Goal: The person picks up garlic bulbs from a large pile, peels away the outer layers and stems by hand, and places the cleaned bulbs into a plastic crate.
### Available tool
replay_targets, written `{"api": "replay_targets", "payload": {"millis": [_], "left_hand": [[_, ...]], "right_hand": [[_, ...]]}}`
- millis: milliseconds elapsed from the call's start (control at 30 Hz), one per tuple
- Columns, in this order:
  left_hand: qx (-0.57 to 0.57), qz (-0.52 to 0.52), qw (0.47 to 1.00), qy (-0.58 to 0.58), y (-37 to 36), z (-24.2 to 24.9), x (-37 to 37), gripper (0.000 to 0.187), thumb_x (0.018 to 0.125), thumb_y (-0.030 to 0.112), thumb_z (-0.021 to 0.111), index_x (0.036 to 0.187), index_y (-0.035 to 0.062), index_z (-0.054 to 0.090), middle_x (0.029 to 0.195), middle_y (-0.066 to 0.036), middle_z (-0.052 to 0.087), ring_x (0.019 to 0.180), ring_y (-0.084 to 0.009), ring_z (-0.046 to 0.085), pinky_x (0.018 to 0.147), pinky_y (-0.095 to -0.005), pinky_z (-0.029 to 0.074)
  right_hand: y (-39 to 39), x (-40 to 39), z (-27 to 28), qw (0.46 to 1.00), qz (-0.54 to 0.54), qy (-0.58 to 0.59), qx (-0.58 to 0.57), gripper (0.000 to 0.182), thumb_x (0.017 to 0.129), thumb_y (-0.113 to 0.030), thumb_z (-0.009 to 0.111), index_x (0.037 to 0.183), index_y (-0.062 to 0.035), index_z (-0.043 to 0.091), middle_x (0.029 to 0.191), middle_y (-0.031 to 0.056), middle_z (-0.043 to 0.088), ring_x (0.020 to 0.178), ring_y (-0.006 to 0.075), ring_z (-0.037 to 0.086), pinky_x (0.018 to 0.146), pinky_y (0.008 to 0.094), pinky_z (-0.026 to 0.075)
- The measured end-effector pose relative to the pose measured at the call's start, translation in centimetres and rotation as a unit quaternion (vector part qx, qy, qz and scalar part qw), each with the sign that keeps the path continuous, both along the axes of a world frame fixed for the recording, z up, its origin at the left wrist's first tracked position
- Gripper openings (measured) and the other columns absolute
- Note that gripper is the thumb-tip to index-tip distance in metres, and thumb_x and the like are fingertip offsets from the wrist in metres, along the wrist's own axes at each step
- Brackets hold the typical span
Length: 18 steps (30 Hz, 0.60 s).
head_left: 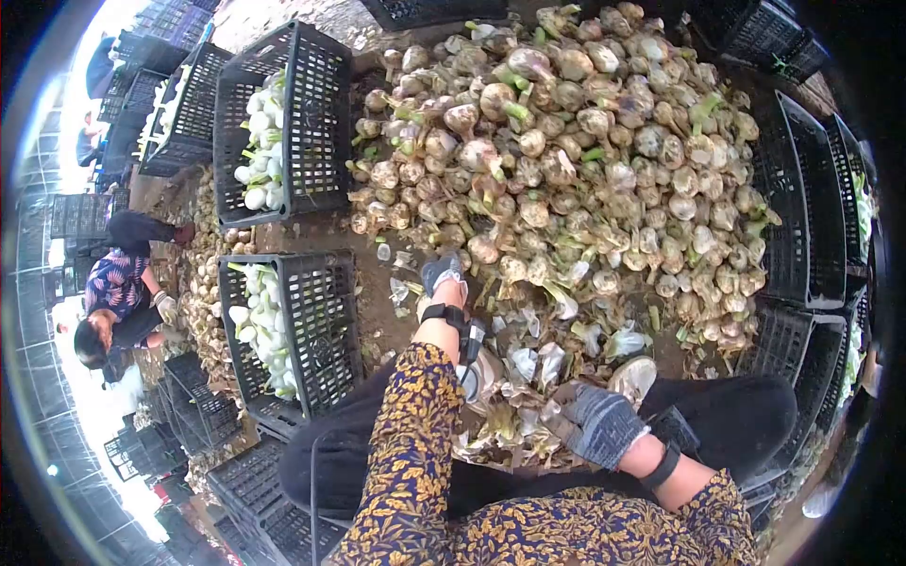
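My left hand (443,271), in a grey glove, reaches to the near edge of a heap of soil-stained garlic bulbs (604,160). Its fingers are foreshortened, so what they hold, if anything, is hidden. Close to my lap, my right hand (602,426) wears a grey glove with brownish fingertips. The fingers curl downward over loose papery skins (510,429), and anything inside them cannot be made out. A small dark device (474,338) with a cable shows beside my left forearm. Both wrists carry black bands.
Two black crates, one farther (321,123) and one nearer (321,325), hold white bulbs with green stems on my left. More black crates (812,208) line the right side. A co-worker (118,288) in gloves crouches at far left beside another row of bulbs.
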<state>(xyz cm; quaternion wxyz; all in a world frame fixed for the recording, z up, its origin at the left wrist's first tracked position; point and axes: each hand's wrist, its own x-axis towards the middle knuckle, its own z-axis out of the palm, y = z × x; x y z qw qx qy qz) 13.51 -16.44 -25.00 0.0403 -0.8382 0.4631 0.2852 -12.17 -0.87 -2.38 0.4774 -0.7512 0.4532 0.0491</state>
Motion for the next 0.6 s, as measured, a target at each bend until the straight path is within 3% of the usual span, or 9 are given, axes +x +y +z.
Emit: {"api": "replay_targets", "payload": {"millis": [33,67,200,233,300,400,500,567,600], "left_hand": [[-0.120,0.209,0.966,0.089,0.9,1.9,-1.3,0.040,0.080,0.030,0.052,0.112,0.0058,0.053,0.103,-0.021,0.057,0.096,-0.0348,0.054,0.078,-0.0382,0.043],[-0.186,0.202,0.957,0.092,1.4,1.8,-1.7,0.044,0.081,0.032,0.051,0.113,0.0012,0.051,0.104,-0.022,0.056,0.095,-0.0347,0.054,0.079,-0.0363,0.041],[-0.197,0.183,0.925,0.270,2.5,5.7,-2.9,0.050,0.086,0.041,0.043,0.119,0.0029,0.044,0.119,-0.015,0.048,0.098,-0.0246,0.052,0.084,-0.0327,0.040],[-0.151,0.291,0.825,0.460,2.8,9.9,-4.7,0.046,0.087,0.043,0.041,0.114,0.0063,0.047,0.110,-0.012,0.052,0.090,-0.0220,0.055,0.074,-0.0339,0.047],[-0.138,0.345,0.730,0.573,3.7,12.8,-6.9,0.038,0.088,0.042,0.040,0.112,0.0141,0.047,0.096,-0.006,0.056,0.082,-0.0197,0.058,0.065,-0.0365,0.052],[-0.116,0.264,0.751,0.594,6.2,18.6,-9.8,0.038,0.089,0.042,0.038,0.113,0.0138,0.047,0.094,-0.005,0.057,0.081,-0.0176,0.058,0.067,-0.0323,0.052],[-0.077,0.235,0.754,0.608,8.2,21.2,-11.2,0.040,0.091,0.038,0.036,0.119,0.0105,0.044,0.111,-0.007,0.050,0.092,-0.0159,0.054,0.070,-0.0278,0.050],[-0.161,0.103,0.791,0.581,9.0,18.2,-10.0,0.053,0.089,0.049,0.030,0.118,0.0069,0.044,0.093,-0.004,0.057,0.080,-0.0155,0.057,0.072,-0.0258,0.047],[-0.209,-0.068,0.845,0.488,10.1,17.8,-10.4,0.036,0.092,0.031,0.037,0.111,0.0021,0.048,0.094,-0.006,0.056,0.084,-0.0181,0.056,0.073,-0.0313,0.047]], "right_hand": [[-0.3,0.0,0.2,1.000,0.023,0.013,-0.013,0.030,0.082,-0.030,0.049,0.085,-0.0025,0.062,0.094,0.0131,0.058,0.084,0.0294,0.056,0.072,0.0354,0.045],[-1.3,0.3,1.1,0.996,-0.007,0.030,0.080,0.031,0.081,-0.030,0.049,0.086,-0.0018,0.061,0.093,0.0146,0.058,0.084,0.0299,0.056,0.073,0.0357,0.045],[0.8,-0.3,-1.1,0.990,-0.107,-0.039,-0.080,0.024,0.079,-0.021,0.051,0.093,-0.0038,0.058,0.094,0.0181,0.057,0.089,0.0334,0.053,0.078,0.0387,0.044],[0.7,-0.3,-0.9,0.977,-0.131,-0.081,-0.146,0.023,0.078,-0.019,0.052,0.094,-0.0043,0.058,0.093,0.0179,0.057,0.090,0.0339,0.053,0.078,0.0392,0.043],[0.2,-1.1,0.2,0.990,-0.103,-0.048,-0.079,0.019,0.078,-0.017,0.052,0.091,-0.0046,0.058,0.089,0.0155,0.058,0.081,0.0319,0.056,0.070,0.0377,0.046],[0.1,-2.1,0.1,0.984,-0.008,-0.019,-0.177,0.021,0.075,-0.020,0.052,0.086,-0.0030,0.058,0.076,0.0163,0.058,0.079,0.0329,0.056,0.070,0.0392,0.045],[-0.5,-2.4,1.4,0.942,-0.259,-0.145,-0.156,0.026,0.080,-0.024,0.055,0.095,-0.0021,0.057,0.085,0.0138,0.060,0.081,0.0247,0.059,0.070,0.0323,0.046],[-0.8,-2.6,1.5,0.898,-0.343,-0.232,-0.150,0.028,0.078,-0.024,0.055,0.095,-0.0023,0.059,0.090,0.0179,0.061,0.086,0.0299,0.058,0.075,0.0348,0.045],[-0.9,-3.1,2.3,0.908,-0.326,-0.249,-0.086,0.035,0.080,-0.031,0.054,0.100,-0.0016,0.058,0.096,0.0191,0.060,0.091,0.0286,0.058,0.079,0.0336,0.044]]}}
